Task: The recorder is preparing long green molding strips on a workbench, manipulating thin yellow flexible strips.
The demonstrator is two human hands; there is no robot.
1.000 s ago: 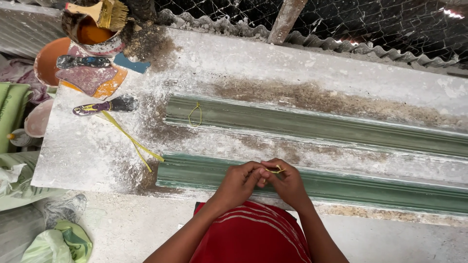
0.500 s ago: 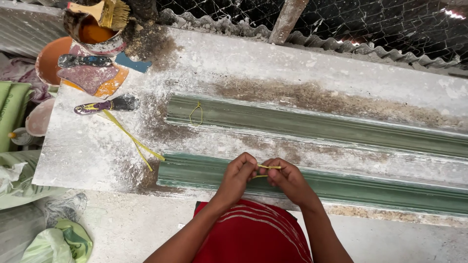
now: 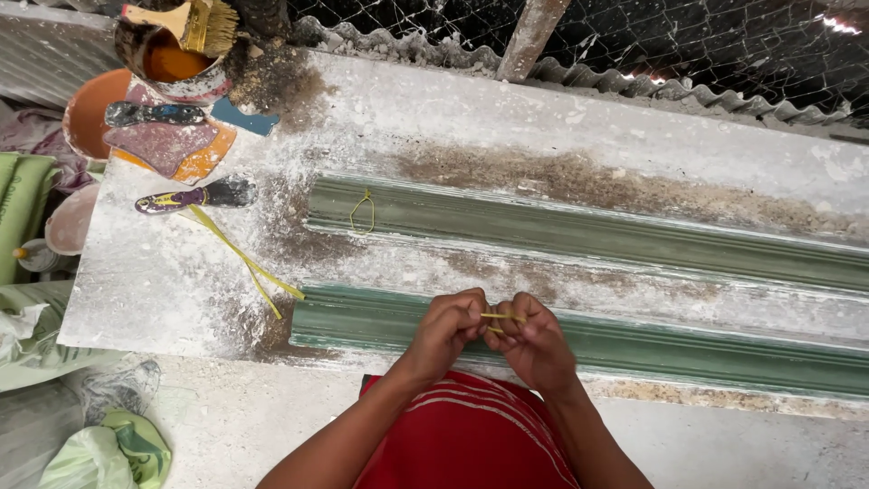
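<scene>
I see a thin yellow strip [image 3: 496, 317] stretched between my two hands, held just above the near green moulding [image 3: 688, 353], low in the middle of the view. My left hand [image 3: 450, 328] sits at 9 o'clock of the strip with its grip pinched on that end; my right hand [image 3: 536, 340] sits at 3 o'clock, fingers curled and pinching the other end. The knuckles of both hands nearly meet, and only a short length of the strip shows between them.

The near green moulding runs left to right along the white, dusty surface [image 3: 163, 290]. At 12 o'clock of my hands a second green moulding [image 3: 634, 235] lies parallel to it, well apart, with a small yellow loop [image 3: 362, 213] resting on its left end. At 9 o'clock of the hands, loose yellow strips [image 3: 244, 261] trail across the surface from a putty knife [image 3: 195, 196]. Farther out, at 10 o'clock, stands a tin of orange paste [image 3: 172, 63] with a brush [image 3: 186, 20] laid across it, and beside it an orange bowl [image 3: 90, 113] holding a smeared trowel [image 3: 158, 131]. Crumpled bags [image 3: 109, 448] lie at 8 o'clock, off the surface.
</scene>
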